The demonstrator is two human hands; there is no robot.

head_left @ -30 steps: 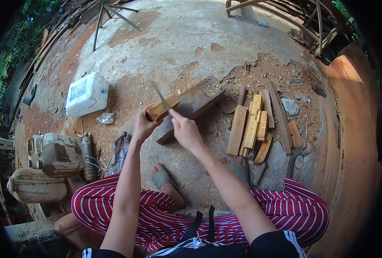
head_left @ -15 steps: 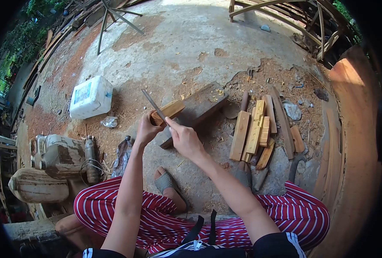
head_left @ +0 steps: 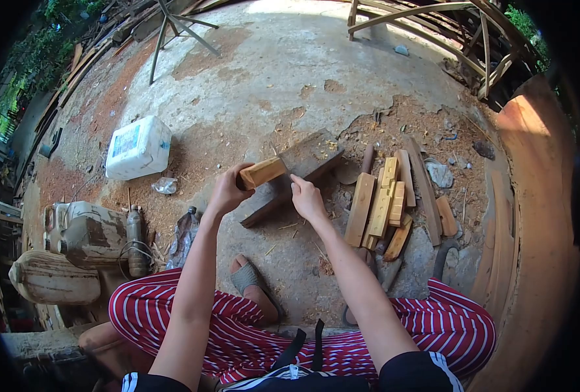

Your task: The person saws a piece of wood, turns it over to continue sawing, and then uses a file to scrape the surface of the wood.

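Note:
My left hand (head_left: 228,191) is closed around the near end of a short wooden block (head_left: 264,172), tilted up over a thick, weathered plank (head_left: 313,155) on the ground. To the right of the block is my right hand (head_left: 308,199), its fingers curled and its index fingertip pointing toward the block's far end. The long dark metal tool seen earlier does not show clearly now, so I cannot make out what the right hand grips. Several cut wooden pieces (head_left: 384,202), some notched, lie in a pile to the right.
A white plastic jug (head_left: 138,149) stands at the left, with a crumpled clear bag (head_left: 165,185) near it. Dirty containers (head_left: 94,235) and a bottle (head_left: 135,238) sit lower left. A large wooden slab (head_left: 545,215) runs along the right. Wood chips litter the concrete.
My right hand has moved right and up, off the block's face, and the long dark tool has gone from clear view. The block in my left hand has shifted slightly and turned.

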